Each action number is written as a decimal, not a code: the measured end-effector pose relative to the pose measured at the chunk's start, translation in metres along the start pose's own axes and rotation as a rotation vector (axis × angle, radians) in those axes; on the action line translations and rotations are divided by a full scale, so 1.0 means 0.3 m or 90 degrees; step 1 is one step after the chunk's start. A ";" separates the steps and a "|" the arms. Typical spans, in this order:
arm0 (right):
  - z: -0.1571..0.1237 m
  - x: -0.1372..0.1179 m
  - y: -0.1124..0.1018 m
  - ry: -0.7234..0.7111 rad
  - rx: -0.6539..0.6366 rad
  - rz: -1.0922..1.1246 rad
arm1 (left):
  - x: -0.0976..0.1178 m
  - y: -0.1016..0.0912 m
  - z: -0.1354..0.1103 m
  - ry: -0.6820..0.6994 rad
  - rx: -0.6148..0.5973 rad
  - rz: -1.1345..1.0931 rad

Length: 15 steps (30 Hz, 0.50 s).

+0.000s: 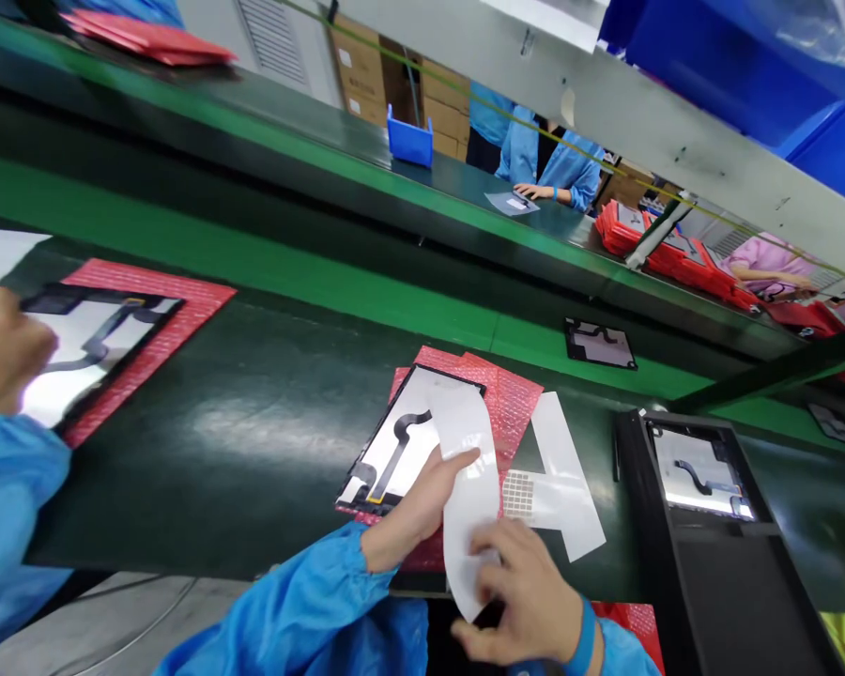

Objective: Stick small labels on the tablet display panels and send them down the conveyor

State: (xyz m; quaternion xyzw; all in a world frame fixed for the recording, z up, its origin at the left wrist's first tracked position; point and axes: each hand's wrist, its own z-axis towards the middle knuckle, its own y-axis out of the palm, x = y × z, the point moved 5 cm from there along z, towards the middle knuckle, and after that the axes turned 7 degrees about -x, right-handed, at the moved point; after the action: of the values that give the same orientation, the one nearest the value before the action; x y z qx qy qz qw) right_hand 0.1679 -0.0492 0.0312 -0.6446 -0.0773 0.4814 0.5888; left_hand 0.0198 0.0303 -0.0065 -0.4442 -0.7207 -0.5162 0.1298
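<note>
My left hand [422, 502] pinches the upper part of a curved white paper strip [468, 469], thumb on top. My right hand [525, 587] grips the lower end of the same strip near the table edge. Under the strip lies a flat display panel [394, 441] with a black frame and a black flex cable, resting on a red bubble-wrap sheet [507, 394]. Another white backing sheet [563, 474] with a small grid patch lies just right of it on the dark green table [253, 441].
A neighbour's hand [4, 347] at far left touches another panel [91, 343] on red bubble wrap. A black fixture [704, 488] holding a panel stands at right. Beyond the green belt [324, 282] people in blue coats work, with red stacks [676, 253] and a blue bin [409, 139].
</note>
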 end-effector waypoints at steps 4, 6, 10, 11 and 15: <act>-0.064 0.334 -0.152 0.473 0.174 -0.085 | 0.048 -0.041 0.008 0.002 -0.002 0.004; -0.096 0.474 -0.187 0.632 0.176 -0.190 | 0.064 -0.057 0.005 0.004 -0.006 0.013; -0.116 0.617 -0.201 0.683 0.168 -0.165 | 0.074 -0.070 -0.004 0.015 -0.023 0.025; -0.119 0.620 -0.212 0.680 0.174 -0.144 | 0.075 -0.070 -0.005 0.019 -0.028 0.026; -0.148 0.514 -0.330 0.675 0.276 -0.121 | 0.087 -0.063 -0.007 0.043 -0.038 0.035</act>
State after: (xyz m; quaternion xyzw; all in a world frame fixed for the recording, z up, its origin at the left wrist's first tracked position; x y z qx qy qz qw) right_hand 0.3268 0.0523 0.0251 -0.6525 0.2706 0.0426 0.7066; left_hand -0.0104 0.0403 -0.0006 -0.4498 -0.6880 -0.5481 0.1546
